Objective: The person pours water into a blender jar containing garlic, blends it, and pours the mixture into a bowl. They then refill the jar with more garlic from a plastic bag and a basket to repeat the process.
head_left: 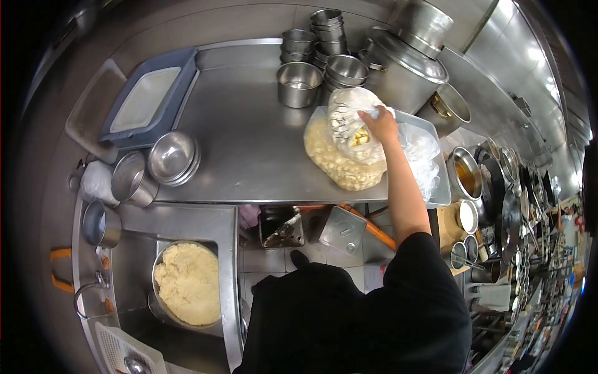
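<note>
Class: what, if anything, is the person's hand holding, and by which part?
The right hand has its grip on the white plastic bag, by the bag's bunched upper edge. That bag sits atop a larger bag of pale pieces.

Steel counter [249,143] — stacked bowls [174,157], pots [299,84], tray [443,198] of bags [339,163]

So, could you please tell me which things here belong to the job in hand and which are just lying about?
In hand: right hand gripping the white plastic bag; clear bag of pale pieces touching it.
Lying about: steel bowls; steel pot; blue-rimmed tray; pan of pale mash in the sink.
</note>
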A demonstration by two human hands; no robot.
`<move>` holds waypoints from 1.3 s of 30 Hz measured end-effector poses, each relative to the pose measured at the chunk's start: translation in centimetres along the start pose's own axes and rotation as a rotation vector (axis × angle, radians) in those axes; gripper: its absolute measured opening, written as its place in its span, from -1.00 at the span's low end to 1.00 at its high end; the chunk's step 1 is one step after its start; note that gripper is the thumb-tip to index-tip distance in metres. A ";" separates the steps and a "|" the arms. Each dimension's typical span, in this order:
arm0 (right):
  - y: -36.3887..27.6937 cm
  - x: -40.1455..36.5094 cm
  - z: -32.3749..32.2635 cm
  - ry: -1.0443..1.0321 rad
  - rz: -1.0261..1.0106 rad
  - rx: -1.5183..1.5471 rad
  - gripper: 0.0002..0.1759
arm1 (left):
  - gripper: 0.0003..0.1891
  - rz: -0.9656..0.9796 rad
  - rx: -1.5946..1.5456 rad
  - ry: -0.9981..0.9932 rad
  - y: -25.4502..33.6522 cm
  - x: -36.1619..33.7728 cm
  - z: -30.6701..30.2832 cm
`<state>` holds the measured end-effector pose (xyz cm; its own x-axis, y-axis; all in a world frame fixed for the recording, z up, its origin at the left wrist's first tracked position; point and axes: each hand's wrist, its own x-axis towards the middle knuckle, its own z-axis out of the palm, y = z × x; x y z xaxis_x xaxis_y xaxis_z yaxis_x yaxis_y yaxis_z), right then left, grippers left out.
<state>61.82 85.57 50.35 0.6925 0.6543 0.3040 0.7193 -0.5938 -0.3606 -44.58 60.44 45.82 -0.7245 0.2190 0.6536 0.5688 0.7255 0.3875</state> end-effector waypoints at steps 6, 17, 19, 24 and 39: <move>2.0 1.9 -0.2 -0.032 -0.076 0.413 -0.52 | -0.59 0.213 -0.972 -0.960 32.5 -21.6 0.6; 4.2 5.8 -16.1 0.119 0.067 1.001 -0.70 | -0.74 1.288 -1.110 -1.373 74.2 -53.2 -17.7; 4.9 4.9 -19.7 0.080 0.035 1.227 -0.70 | -0.73 1.450 -1.136 -0.878 76.0 -56.5 -16.3; 8.5 1.3 -24.7 0.193 0.013 1.142 -0.80 | -0.76 1.482 -0.932 -0.768 76.6 -60.2 -13.9; 19.8 -12.6 -22.9 0.187 0.293 1.208 -0.88 | -0.80 1.729 -1.052 -1.053 72.7 -62.0 -18.9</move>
<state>68.62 54.87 59.55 0.8858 0.4353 0.1610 0.0964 0.1668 -0.9813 49.03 87.27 45.69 0.8334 0.4575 0.3101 0.3517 -0.8718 0.3411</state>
